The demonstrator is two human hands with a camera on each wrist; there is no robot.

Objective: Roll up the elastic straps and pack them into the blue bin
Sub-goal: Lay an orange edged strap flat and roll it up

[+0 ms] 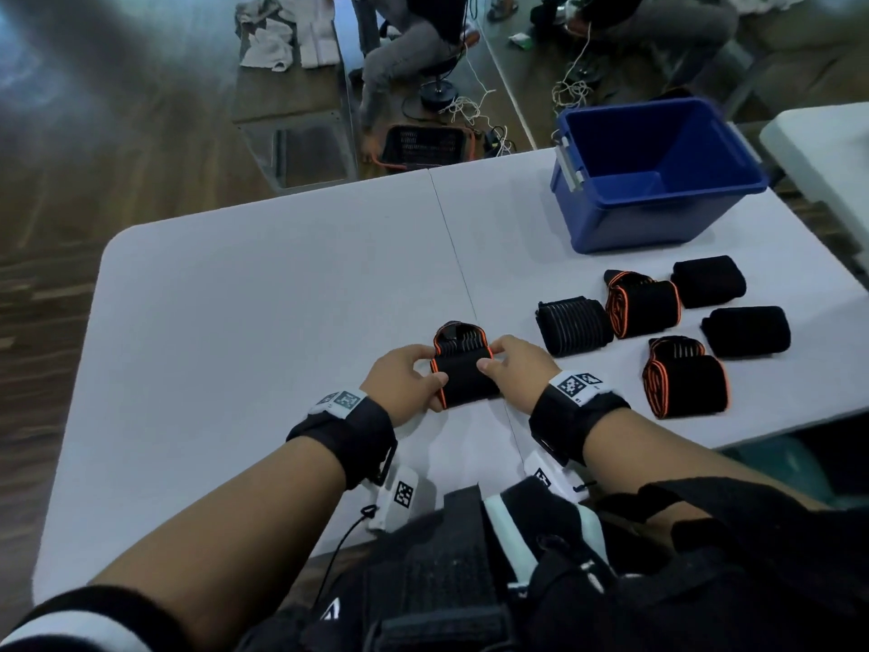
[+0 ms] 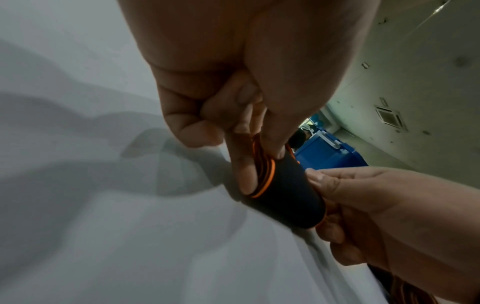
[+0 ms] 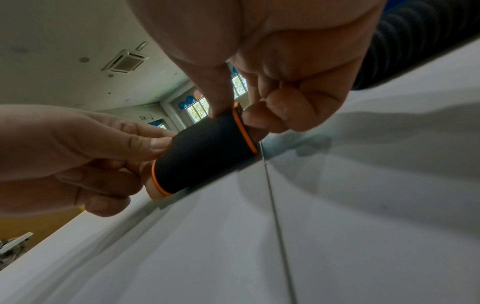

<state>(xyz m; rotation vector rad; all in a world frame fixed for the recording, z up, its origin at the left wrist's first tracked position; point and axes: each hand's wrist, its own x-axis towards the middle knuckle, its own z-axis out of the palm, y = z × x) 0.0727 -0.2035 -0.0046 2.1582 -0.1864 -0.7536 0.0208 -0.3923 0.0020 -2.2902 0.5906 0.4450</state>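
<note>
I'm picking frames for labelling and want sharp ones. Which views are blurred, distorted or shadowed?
Head view: the strap and hands are fairly sharp, the far floor is smeared and dim, and the table edges bow from the wide lens. Left wrist view: the left hand is close and soft, with overlapping grey shadows on the table. Right wrist view: the strap is clear, the right hand looms large, and the horizon tilts.

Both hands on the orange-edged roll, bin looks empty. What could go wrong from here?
1. The strap roll is held only at its ends by the left hand and right hand; letting go with either could let it unwind.
2. A loose loop sticks out behind the roll and might snag or spring open.
3. The blue bin sits beyond five finished rolls; a low carry could knock them.
</note>
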